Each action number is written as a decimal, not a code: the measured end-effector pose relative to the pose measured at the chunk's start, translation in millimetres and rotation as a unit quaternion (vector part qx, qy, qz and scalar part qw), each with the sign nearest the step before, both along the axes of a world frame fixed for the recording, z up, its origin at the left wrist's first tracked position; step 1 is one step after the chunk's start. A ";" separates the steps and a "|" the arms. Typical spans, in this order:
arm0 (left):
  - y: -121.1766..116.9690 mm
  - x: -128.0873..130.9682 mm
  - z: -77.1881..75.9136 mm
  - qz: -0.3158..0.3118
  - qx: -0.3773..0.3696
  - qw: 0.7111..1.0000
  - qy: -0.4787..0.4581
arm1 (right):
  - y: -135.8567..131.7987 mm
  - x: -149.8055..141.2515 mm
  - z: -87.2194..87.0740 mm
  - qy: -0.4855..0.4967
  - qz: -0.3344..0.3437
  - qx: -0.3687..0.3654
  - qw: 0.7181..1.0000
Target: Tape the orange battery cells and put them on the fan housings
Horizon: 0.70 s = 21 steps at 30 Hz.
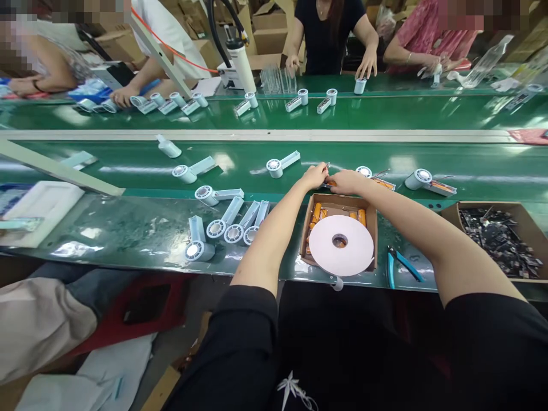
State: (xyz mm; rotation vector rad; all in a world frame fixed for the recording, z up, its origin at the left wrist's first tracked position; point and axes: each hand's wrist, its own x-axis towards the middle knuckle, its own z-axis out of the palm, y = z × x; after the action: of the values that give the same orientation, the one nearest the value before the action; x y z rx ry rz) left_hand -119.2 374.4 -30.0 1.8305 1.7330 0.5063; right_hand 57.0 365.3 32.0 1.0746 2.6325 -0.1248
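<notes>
My left hand is closed in a pinch, with a thin wire end showing at its fingertips. Close beside it, my right hand has its fingers bent around a small fan handle, mostly hidden, with an orange battery showing under the fingers. To the right, a light blue fan body and another fan body lie with orange batteries and wires in their handles. Below my hands, a cardboard box holds orange batteries, and a white tape roll lies on top.
Several fan bodies lie left of the box. Blue-handled cutters and a carton of small black parts are at right. Beyond the metal divider, other people handle parts along a second green belt.
</notes>
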 end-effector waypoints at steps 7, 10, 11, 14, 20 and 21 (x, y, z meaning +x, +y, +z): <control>-10.5 16.5 15.4 0.009 -0.014 0.999 0.040 | -4.6 1.1 2.6 -0.022 -0.006 0.003 1.000; -18.7 23.3 25.6 0.025 -0.009 0.998 0.061 | -9.9 8.7 9.1 -0.022 0.000 0.021 1.000; -20.9 25.6 28.6 0.032 -0.008 0.997 0.069 | -11.4 11.7 10.6 -0.019 0.001 0.028 0.999; -24.2 33.9 38.9 0.045 -0.008 0.995 0.090 | -13.7 19.1 12.0 -0.009 0.000 0.038 0.999; -64.0 57.7 74.7 0.004 0.053 0.992 0.114 | -18.7 32.2 24.1 0.012 -0.045 0.044 0.998; -83.5 59.3 78.2 -0.030 0.081 0.990 0.115 | -22.8 40.4 27.7 0.024 -0.050 0.043 0.998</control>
State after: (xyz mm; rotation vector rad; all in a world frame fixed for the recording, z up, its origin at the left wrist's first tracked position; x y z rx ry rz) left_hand -59.9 290.9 48.2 2.1214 1.8230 0.4375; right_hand 97.4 342.5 59.6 1.2470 2.6483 -0.0595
